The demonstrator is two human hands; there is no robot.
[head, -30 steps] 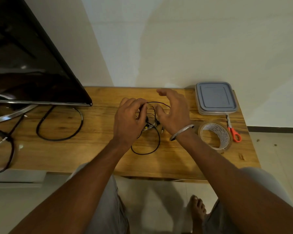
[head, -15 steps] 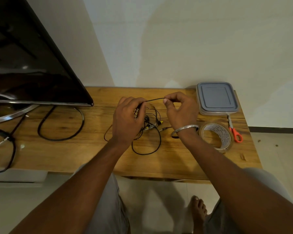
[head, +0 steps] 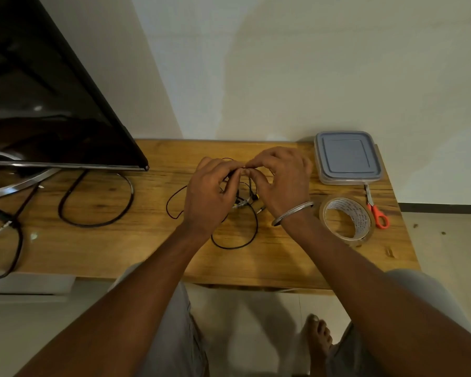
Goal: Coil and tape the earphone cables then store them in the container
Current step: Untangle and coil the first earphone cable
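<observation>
Above the wooden table point(head: 114, 248), my left hand point(head: 208, 195) and right hand point(head: 282, 183) meet fingertip to fingertip, both pinching the black earphone cable point(head: 235, 244) whose loops trail beneath them, with the tape roll point(head: 347, 220) and lidded container point(head: 347, 157) farther right.

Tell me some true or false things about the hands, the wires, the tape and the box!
1. The grey-lidded plastic container is open. False: its lid is on.
2. Both hands, left and right, pinch the thin black earphone cable. True.
3. The clear tape roll is on the person's wrist. False: it lies on the wooden table.
4. The orange-handled scissors lie beside the tape roll. True.
</observation>
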